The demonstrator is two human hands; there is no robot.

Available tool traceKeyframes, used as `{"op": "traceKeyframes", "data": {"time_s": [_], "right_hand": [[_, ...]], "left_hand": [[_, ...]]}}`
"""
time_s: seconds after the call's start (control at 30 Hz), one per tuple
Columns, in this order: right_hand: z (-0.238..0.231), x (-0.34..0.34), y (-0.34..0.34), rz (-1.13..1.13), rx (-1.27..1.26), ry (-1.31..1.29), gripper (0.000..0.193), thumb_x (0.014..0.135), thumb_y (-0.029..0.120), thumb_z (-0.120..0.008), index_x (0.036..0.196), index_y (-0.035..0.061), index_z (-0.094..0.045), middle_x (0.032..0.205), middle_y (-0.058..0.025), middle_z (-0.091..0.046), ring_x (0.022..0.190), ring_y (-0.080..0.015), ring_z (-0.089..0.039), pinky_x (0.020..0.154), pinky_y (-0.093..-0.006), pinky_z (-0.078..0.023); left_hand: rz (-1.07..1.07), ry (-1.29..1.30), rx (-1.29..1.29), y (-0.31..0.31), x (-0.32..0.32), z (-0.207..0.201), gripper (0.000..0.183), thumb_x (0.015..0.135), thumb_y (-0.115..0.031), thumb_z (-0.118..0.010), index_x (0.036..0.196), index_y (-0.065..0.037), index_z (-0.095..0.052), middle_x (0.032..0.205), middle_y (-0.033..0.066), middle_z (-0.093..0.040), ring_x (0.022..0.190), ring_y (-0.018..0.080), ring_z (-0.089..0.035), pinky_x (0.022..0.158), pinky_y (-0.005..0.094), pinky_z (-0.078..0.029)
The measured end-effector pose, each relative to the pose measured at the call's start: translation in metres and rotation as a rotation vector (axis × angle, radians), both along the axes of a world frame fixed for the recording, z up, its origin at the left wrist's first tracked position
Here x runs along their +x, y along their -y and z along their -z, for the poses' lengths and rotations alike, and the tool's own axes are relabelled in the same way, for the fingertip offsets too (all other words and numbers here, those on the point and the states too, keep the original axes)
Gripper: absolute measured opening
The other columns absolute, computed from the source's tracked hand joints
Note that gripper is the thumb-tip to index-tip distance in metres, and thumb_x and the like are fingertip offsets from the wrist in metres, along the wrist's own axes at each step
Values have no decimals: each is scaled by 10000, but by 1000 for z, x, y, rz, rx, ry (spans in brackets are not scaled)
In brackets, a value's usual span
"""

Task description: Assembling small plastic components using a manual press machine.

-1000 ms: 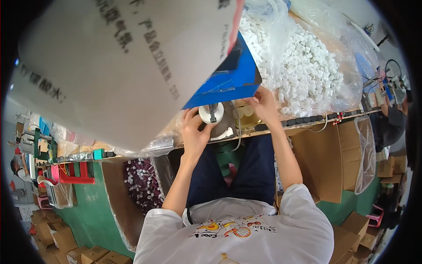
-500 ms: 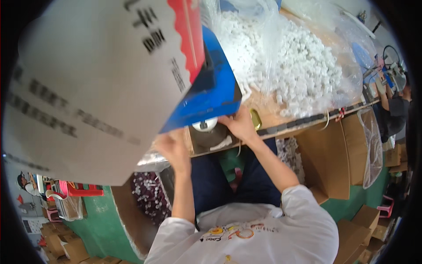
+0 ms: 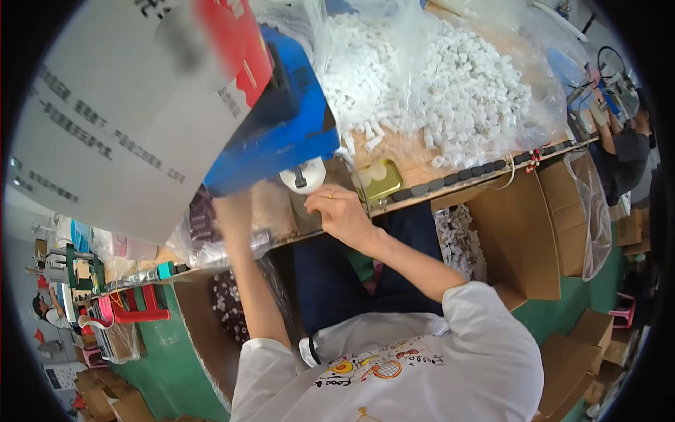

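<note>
A blue machine (image 3: 281, 151) stands on the bench in front of me, with a white round fitting (image 3: 304, 176) and a dark peg at its lower front. Just below this fitting is my right hand (image 3: 342, 216), its fingers curled together; whatever they pinch is too hidden to make out. My left hand (image 3: 233, 211) reaches to the left of the machine, beside dark purple pieces (image 3: 202, 216) in clear plastic. Its fingers are blurred and partly covered. Right of the machine lies a gold tin tray (image 3: 380, 184) with pale round pieces in it.
A big printed white sheet (image 3: 119, 133) blocks the upper left. White plastic pieces (image 3: 471, 91) are heaped on the bench (image 3: 411, 151). An open carton (image 3: 517, 239) stands right of my legs; another box holds purple and white parts (image 3: 228, 306). At far right a person (image 3: 626, 169) works.
My view has shifted, so the machine and sheet sit further left. My right hand has drawn down from the machine's edge to below the white fitting. The left hand has moved left toward the purple pieces.
</note>
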State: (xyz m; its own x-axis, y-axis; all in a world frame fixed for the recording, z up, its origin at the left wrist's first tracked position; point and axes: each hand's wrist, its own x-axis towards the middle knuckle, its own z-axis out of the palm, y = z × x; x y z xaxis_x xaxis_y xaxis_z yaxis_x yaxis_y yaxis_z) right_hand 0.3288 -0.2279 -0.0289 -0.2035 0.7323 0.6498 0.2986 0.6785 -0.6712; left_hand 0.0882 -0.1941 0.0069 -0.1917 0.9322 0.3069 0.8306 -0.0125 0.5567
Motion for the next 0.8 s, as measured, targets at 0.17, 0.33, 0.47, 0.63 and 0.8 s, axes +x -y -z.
{"op": "traceKeyframes", "data": {"time_s": [0.17, 0.33, 0.47, 0.63, 0.8], "right_hand": [[-30, 8, -14, -73, -369, 104, 102, 773, 88, -765, 872, 74, -743, 736, -93, -713, 754, -256, -667, 1242, -523, -201], [-45, 8, -23, -127, -502, 139, 58, 775, 84, -749, 825, 77, -720, 641, -68, -657, 737, -223, -655, 1236, -526, -215], [-10, 1, -17, -32, -32, 84, 35, 761, 42, -696, 770, 76, -694, 628, -68, -640, 671, -267, -644, 1223, -549, -233], [-19, -5, -19, -58, -305, 2, 86, 757, 75, -730, 843, 74, -737, 664, -80, -668, 697, -279, -649, 1248, -554, -168], [-26, 8, -17, -38, -418, 61, 131, 763, 124, -775, 879, 66, -761, 709, -95, -695, 747, -280, -660, 1261, -520, -166]], "left_hand": [[267, -153, 295, -50, 21, 44, 215, 886, -118, -653, 1050, 21, -643, 1014, 253, -653, 962, 477, -610, 812, 519, -488], [274, -349, 123, -30, 7, 52, 128, 916, -66, -569, 958, 16, -657, 944, 205, -683, 803, 361, -657, 689, 450, -506], [228, -214, 65, 9, 45, 19, 214, 824, 1, -624, 1031, 22, -674, 849, 264, -636, 820, 479, -625, 731, 515, -498], [117, 119, 49, 28, 24, 24, 250, 886, -25, -645, 1130, 21, -678, 938, 155, -688, 876, 245, -679, 746, 364, -517], [225, 792, 124, 47, 37, 3, 263, 956, -9, -634, 1205, 74, -637, 1106, 80, -687, 998, 139, -650, 871, 277, -517]]}}
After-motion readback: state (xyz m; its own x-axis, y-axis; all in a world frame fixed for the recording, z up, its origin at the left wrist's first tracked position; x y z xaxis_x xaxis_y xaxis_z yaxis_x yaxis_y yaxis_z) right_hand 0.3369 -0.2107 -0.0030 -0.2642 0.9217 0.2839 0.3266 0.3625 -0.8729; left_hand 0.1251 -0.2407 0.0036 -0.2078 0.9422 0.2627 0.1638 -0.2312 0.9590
